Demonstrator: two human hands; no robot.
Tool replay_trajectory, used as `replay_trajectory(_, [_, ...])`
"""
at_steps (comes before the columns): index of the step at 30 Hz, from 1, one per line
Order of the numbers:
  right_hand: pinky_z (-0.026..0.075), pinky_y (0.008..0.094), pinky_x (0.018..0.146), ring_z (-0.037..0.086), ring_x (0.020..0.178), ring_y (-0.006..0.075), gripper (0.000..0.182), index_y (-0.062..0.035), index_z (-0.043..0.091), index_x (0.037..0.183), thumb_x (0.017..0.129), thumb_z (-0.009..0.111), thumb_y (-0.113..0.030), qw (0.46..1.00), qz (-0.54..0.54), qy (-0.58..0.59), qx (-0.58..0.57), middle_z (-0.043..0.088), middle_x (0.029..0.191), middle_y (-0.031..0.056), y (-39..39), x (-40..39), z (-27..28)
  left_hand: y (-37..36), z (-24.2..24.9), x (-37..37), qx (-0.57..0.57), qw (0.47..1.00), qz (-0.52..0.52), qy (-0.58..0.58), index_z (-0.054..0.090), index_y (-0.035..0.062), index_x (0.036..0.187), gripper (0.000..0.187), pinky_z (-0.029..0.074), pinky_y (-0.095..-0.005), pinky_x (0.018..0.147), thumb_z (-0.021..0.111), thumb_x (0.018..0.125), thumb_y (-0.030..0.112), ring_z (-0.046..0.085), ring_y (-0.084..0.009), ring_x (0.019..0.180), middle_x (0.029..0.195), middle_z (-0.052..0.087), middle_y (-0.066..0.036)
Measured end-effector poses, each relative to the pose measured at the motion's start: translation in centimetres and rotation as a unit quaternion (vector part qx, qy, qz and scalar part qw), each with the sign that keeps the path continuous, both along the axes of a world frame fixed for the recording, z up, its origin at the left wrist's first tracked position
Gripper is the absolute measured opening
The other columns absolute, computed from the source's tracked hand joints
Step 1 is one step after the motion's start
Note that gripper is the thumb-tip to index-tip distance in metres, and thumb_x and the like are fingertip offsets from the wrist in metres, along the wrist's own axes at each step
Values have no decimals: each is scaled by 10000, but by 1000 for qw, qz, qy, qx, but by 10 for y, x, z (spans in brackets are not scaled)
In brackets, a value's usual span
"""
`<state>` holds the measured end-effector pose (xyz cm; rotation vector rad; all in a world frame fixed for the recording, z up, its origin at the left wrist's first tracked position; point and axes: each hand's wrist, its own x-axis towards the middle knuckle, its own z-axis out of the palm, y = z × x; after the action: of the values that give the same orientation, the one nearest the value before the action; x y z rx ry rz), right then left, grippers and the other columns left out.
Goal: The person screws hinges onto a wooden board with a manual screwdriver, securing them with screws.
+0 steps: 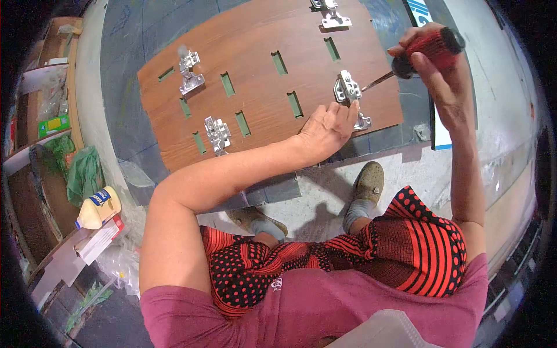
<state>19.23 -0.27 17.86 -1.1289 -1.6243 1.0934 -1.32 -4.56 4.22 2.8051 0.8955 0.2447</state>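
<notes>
My right hand (pixel 444 84) is wrapped around the red and black handle of a screwdriver (pixel 430 51). Its thin shaft points down and left, with the tip close to the side of a metal cabinet hinge (pixel 348 87). My left hand (pixel 329 129) is closed, fingers curled, thumb and forefinger at the lower part of that same hinge. Under both lies a brown wooden board (pixel 261 81) with several rectangular slots. More hinges sit on it: one at lower left (pixel 217 134), one at upper left (pixel 190 71) and one at the top (pixel 332 14).
The board rests on a dark, worn work surface (pixel 125 98). Along the left stand wooden shelves with a green plastic bag (pixel 85 175) and a cream bottle with a blue label (pixel 98 207). A blue-and-white printed strip (pixel 442 130) lies to the right, partly behind my right arm.
</notes>
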Motion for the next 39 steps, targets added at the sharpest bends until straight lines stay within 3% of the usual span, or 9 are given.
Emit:
replay_trajectory(11, [485, 367, 896, 620, 994, 223, 323, -41, 493, 1140, 897, 605, -222, 1000, -15, -16, -13, 560, 1084, 84, 3, -3, -14, 0, 0, 0, 22, 999, -4, 23, 418, -85, 1277, 697, 459, -325, 655, 667, 750, 297, 541, -218, 833, 890, 544, -103])
replay_trajectory(16, [444, 396, 965, 560, 1120, 271, 430, -44, 428, 1267, 923, 543, -274, 994, 42, 31, 101, 553, 1136, 131, 9, -6, -4, 0, 1, -2, 20, 1000, -9, 16, 417, -89, 1276, 658, 458, -327, 660, 638, 778, 280, 544, -215, 839, 886, 542, -103])
replay_trajectory(19, [425, 406, 992, 530, 1162, 284, 458, -51, 392, 1313, 931, 512, -273, 993, 79, 44, 72, 540, 1164, 144, 14, 5, -1, -1, 2, 0, 20, 999, -8, 28, 412, -92, 1279, 641, 457, -332, 671, 625, 793, 268, 548, -218, 849, 892, 543, -106])
replay_trajectory(25, [437, 428, 982, 536, 1150, 280, 618, -55, 409, 1281, 852, 619, -447, 991, 27, -108, 77, 530, 1175, 134, 17, 15, -4, 1, 4, 0, -29, 999, -4, 21, 390, -94, 1292, 651, 456, -356, 689, 628, 799, 258, 546, -237, 876, 923, 541, -118])
replay_trajectory(28, [425, 449, 987, 543, 1125, 283, 569, -66, 438, 1219, 847, 621, -456, 993, 47, -9, 105, 532, 1146, 129, 12, 0, 1, 1, 3, -1, -28, 999, -4, 16, 386, -90, 1297, 658, 455, -364, 697, 632, 797, 261, 542, -244, 887, 939, 540, -128])
replay_trajectory(30, [395, 458, 1008, 520, 1156, 299, 678, -54, 427, 1244, 800, 651, -516, 994, 42, 88, -42, 530, 1150, 140, 12, 4, 4, 0, 3, -1, -24, 1000, -6, 14, 386, -87, 1300, 661, 454, -365, 702, 634, 797, 264, 539, -246, 893, 946, 540, -133])
replay_trajectory(33, [367, 459, 1027, 473, 1221, 324, 753, -25, 381, 1312, 815, 612, -541, 993, 91, -63, 31, 508, 1225, 174, 23, 30, -7, 1, 4, 0, -37, 999, -7, 25, 379, -86, 1307, 672, 452, -361, 710, 635, 797, 268, 536, -249, 909, 962, 543, -137])
replay_trajectory(37, [346, 476, 1041, 461, 1232, 329, 722, -34, 414, 1289, 815, 602, -547, 986, 115, -58, 101, 525, 1211, 178, 26, 25, -8, 1, 4, 0, -27, 999, -7, 32, 375, -91, 1311, 683, 451, -355, 711, 635, 796, 275, 531, -245, 897, 956, 538, -128])
replay_trajectory(39, [333, 495, 1049, 487, 1194, 326, 641, -67, 473, 1171, 771, 671, -527, 995, 63, 74, 7, 555, 1135, 152, 13, 3, 6, 1, 3, -1, -13, 999, -6, 37, 374, -94, 1310, 689, 452, -356, 706, 638, 792, 277, 530, -245, 891, 955, 536, -127])
